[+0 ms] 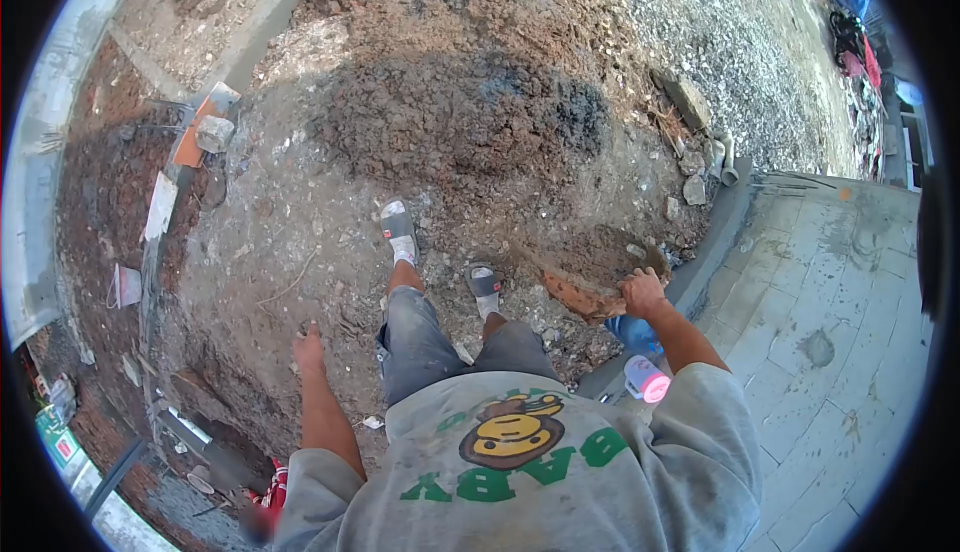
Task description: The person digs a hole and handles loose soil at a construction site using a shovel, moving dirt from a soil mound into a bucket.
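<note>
My right hand (643, 292) is closed on the near edge of a dirt-covered, reddish-brown board-like piece (580, 298), which lies low at my right side. Its full shape is hard to make out. Just below that hand is a blue container (634, 333), partly hidden by my forearm. A white jug with a pink lid (647, 379) stands close by. My left hand (309, 348) hangs over bare soil on the other side, fingers loosely apart and holding nothing.
A mound of wet reddish soil (450, 122) rises ahead of my feet. Stones (694, 190) and a concrete edge (722, 217) border the tiled floor (810, 322) on the right. An orange-and-white board (203, 124), a rock (214, 134) and a white bucket (125, 286) lie left.
</note>
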Motion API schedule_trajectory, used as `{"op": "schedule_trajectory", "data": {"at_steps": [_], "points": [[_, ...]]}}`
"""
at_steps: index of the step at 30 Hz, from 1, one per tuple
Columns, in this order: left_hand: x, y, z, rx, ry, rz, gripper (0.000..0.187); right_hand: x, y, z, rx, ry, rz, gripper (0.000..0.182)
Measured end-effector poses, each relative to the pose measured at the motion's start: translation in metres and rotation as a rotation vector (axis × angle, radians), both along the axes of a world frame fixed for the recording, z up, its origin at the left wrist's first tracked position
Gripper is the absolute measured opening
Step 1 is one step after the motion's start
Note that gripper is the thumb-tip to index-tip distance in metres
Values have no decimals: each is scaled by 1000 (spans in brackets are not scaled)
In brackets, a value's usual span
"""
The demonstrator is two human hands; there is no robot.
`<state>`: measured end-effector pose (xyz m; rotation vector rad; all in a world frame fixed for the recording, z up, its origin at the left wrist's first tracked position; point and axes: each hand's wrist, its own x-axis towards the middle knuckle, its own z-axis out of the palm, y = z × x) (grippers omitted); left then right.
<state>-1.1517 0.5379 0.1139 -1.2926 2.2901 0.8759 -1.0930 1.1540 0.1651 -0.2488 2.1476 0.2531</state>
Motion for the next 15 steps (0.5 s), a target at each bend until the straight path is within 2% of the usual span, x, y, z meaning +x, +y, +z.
{"op": "schedule_trajectory", "data": {"at_steps": [3,6,7,8,9,10,12,15], "points": [[-6,-20,-27,12,34,65,48,-10,5,11,87,-160,65,21],[-39,-2,1,18,-18,153,45,-58,-9,14,118,-236,106,19],[-30,-20,-20,16,-29,166,45,-87,-25,13,118,-269,4,20],[-14,-45,-52,29,85,131,44,-109,-32,-6,126,-320,51,21],[-13,-54,-58,30,133,120,44,-132,-40,-26,134,-372,100,21],[-11,-63,-64,33,180,108,43,-160,-52,-41,125,-337,115,22],[-32,-63,-31,146,98,186,44,-218,-78,-78,116,-274,136,22],[-32,-90,-28,121,-8,324,43,-274,-104,-134,58,38,93,16]]}}
